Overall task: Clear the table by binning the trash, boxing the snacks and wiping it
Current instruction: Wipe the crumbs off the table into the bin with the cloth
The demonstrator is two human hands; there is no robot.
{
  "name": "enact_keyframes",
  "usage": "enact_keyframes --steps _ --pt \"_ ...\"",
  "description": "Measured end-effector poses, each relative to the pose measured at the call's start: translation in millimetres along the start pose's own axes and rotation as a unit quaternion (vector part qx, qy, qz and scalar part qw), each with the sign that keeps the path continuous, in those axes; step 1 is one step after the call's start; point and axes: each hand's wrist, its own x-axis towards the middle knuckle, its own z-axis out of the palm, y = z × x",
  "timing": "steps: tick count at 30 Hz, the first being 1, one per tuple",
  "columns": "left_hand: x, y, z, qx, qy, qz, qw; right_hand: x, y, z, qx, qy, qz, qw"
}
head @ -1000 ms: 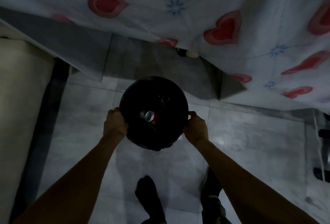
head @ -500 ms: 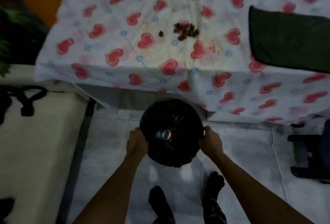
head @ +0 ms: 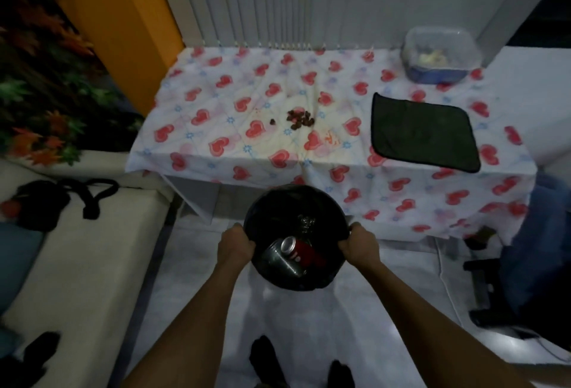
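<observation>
While standing before the table [head: 216, 115], grips the black bin [head: 278, 202] by opposite rim edges with left hand [head: 236, 247] and right hand [head: 360, 245] curled round them, red can [head: 296, 253] inside, crumbs [head: 301, 117], dark cloth [head: 423, 132] and plastic box [head: 440, 58] on the tabletop.

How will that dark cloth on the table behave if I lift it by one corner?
The cloth lies flat with rounded corners, so it will probably hang limp and fold rather than stay stiff. It looks thin, so it is likely light. Being fabric, it seems unlikely to slip from fingers.
</observation>
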Motion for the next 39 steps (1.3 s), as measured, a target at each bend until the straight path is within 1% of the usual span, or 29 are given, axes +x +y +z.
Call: enact_keyframes --steps 4,8,14,17,20,24,27,33,37,39 --pt "-24 26 -21 -0.028 -0.005 -0.002 1.0 -9 -5 -40 -0.003 0.018 -0.017 1.0" --pt "-40 46 -32 -0.104 -0.008 0.007 0.994 -10 -12 -74 -0.015 0.028 -0.032 0.999" --pt "-38 66 -42 -0.23 -0.048 -0.026 0.972 2 -19 -93 -0.034 0.029 -0.025 0.999" --pt "-29 71 -51 -0.275 -0.063 -0.019 0.959 7 -23 -96 -0.037 0.023 -0.014 0.999" --pt "-20 74 -60 -0.289 -0.069 0.0 0.955 18 -27 -98 -0.053 0.012 -0.006 0.998" --pt "-6 82 -64 -0.32 -0.113 -0.018 0.941 43 -35 -109 -0.077 -0.009 0.0 0.997" --pt "4 92 -56 -0.311 -0.134 -0.025 0.94 61 -39 -126 -0.094 0.003 0.002 0.996" --pt "32 110 -33 -0.259 -0.189 -0.025 0.947 118 -17 -164 -0.097 0.071 0.008 0.993" --pt "35 120 -31 -0.254 -0.207 -0.059 0.943 173 8 -186 -0.109 0.065 0.02 0.992" --pt "39 120 -29 -0.253 -0.194 -0.069 0.945 203 14 -194 -0.105 0.051 0.013 0.993"
